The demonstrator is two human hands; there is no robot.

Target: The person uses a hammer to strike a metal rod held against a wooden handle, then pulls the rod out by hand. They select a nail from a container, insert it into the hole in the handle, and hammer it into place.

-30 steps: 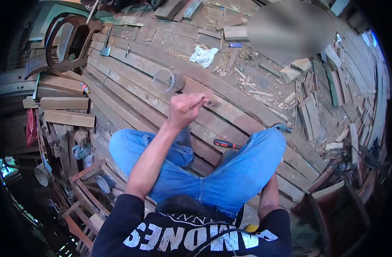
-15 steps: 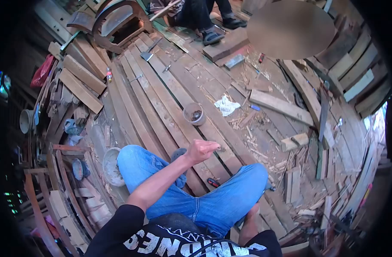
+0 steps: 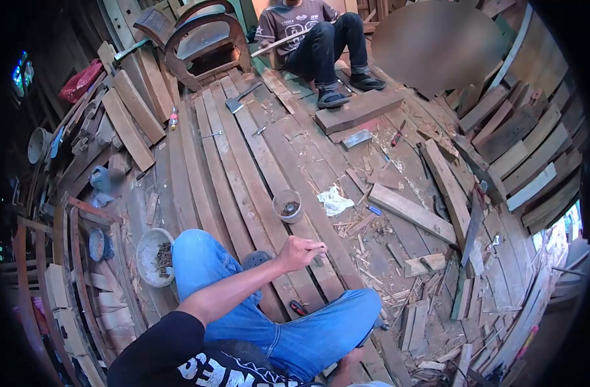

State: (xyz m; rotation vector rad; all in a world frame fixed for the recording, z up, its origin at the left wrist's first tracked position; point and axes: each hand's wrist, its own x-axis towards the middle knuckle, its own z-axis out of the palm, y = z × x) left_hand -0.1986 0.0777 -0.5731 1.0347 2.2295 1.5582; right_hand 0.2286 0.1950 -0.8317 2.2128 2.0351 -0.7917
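Note:
My left hand [image 3: 301, 253] is closed in front of me over the floor planks, fingers pinched together. Something small may sit at the fingertips, but I cannot make it out. A clear plastic tub [image 3: 287, 206] holding small dark bits stands just beyond it. Low by my right thigh, part of my right hand or wrist [image 3: 350, 358] shows; its fingers are hidden by the leg. A red-and-black handled tool [image 3: 298, 307] lies on the planks between my legs.
A white bucket [image 3: 154, 258] stands beside my knee. Ahead lie a hatchet [image 3: 235, 103], a white cloth [image 3: 335, 201] and a squared timber [image 3: 414, 214]. Wood scraps litter the right side. Another person [image 3: 308, 45] sits at the back, holding a stick. A curved wooden frame [image 3: 208, 55] stands nearby.
My view has tilted up, so more of the seated person shows and the floor things sit lower. My left hand stays closed. My right arm shows less.

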